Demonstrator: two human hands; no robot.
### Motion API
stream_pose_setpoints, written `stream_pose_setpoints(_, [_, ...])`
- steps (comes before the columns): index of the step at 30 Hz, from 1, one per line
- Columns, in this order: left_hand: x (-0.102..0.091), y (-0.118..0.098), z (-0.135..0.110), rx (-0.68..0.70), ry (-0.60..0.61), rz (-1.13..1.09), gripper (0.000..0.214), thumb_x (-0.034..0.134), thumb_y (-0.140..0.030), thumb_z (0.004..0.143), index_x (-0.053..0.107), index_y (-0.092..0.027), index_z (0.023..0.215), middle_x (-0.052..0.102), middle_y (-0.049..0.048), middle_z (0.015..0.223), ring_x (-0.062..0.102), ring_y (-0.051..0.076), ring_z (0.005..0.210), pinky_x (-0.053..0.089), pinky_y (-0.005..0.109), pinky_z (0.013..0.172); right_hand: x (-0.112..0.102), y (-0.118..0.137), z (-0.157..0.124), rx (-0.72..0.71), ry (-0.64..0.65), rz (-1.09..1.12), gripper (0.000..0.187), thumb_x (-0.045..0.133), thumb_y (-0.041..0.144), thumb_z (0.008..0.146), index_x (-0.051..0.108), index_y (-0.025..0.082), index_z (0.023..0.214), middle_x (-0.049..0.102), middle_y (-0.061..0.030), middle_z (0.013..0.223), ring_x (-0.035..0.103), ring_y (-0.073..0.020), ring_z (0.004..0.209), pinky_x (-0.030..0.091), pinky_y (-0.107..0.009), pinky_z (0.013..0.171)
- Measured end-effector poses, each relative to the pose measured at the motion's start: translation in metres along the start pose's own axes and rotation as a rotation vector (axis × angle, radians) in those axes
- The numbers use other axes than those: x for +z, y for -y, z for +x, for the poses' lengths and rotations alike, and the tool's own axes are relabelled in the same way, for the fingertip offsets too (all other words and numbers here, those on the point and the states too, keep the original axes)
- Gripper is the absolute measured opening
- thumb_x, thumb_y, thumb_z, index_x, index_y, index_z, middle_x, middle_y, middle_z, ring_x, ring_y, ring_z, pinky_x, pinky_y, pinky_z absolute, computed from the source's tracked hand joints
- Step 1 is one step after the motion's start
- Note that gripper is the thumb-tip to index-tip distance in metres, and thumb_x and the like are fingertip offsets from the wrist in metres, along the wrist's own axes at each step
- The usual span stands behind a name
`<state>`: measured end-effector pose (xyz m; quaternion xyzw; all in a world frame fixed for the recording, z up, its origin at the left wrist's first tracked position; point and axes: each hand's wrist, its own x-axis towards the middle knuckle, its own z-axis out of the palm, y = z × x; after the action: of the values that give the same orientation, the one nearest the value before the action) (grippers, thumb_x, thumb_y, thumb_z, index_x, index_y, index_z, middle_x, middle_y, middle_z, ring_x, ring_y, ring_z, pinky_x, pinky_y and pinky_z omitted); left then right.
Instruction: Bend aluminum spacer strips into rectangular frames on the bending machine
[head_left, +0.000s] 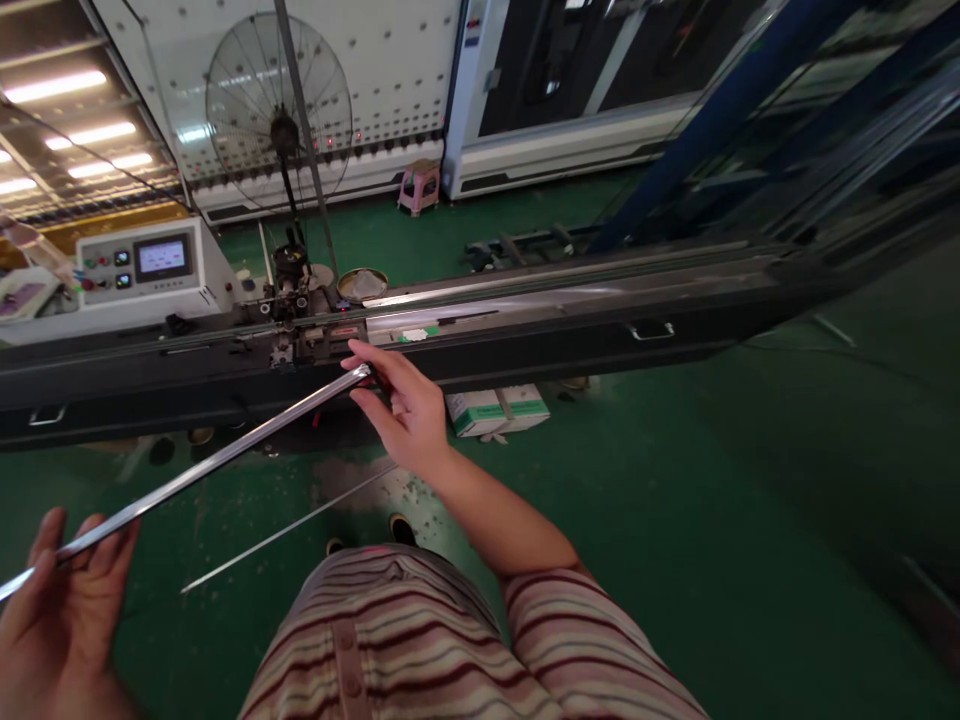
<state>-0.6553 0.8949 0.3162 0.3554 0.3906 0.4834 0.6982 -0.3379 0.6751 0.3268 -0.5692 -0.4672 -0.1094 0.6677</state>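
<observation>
A long thin silver metal bar [217,462] runs slantwise from the lower left up to the middle. My right hand [401,405] pinches its far end between thumb and fingers, close to the black machine bed [525,330]. My left hand [64,600] supports the bar's near part at the lower left, fingers curled loosely under it. The bar's near tip runs off the left edge. A small mechanism [289,320] with a spool sits on the bed just beyond the bar's far end.
A control box [154,265] with a screen stands at left behind the bed. A fan [279,110], pink stool [420,185] and white machine wall stand beyond. Cartons [499,410] lie under the bed. Another thin bar [289,527] lies on the green floor by my feet.
</observation>
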Motion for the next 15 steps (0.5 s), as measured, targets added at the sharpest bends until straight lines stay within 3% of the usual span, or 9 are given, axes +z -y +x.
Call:
stream_pose_setpoints(9, [0.004, 0.003, -0.005, 0.000, -0.018, 0.011, 0.045, 0.054, -0.022, 0.084, 0.067, -0.026, 0.127, 0.078, 0.0013, 0.091, 0.075, 0.013, 0.079, 0.049, 0.041, 0.110, 0.001, 0.004, -0.001, -0.072, -0.028, -0.131, 0.044, 0.053, 0.023, 0.098, 0.052, 0.030, 0.141, 0.069, -0.0041, 0.114, 0.065, -0.0187, 0.102, 0.057, -0.038, 0.091])
stream_pose_setpoints(15, [0.003, 0.004, -0.012, 0.027, -0.061, 0.023, 0.045, 0.054, -0.017, 0.082, 0.069, -0.027, 0.123, 0.078, 0.0004, 0.083, 0.073, 0.011, 0.072, 0.050, 0.042, 0.109, 0.004, 0.004, -0.005, -0.063, -0.023, -0.177, 0.043, 0.050, 0.022, 0.098, 0.053, 0.032, 0.140, 0.067, -0.0041, 0.122, 0.063, -0.0213, 0.111, 0.053, -0.045, 0.101])
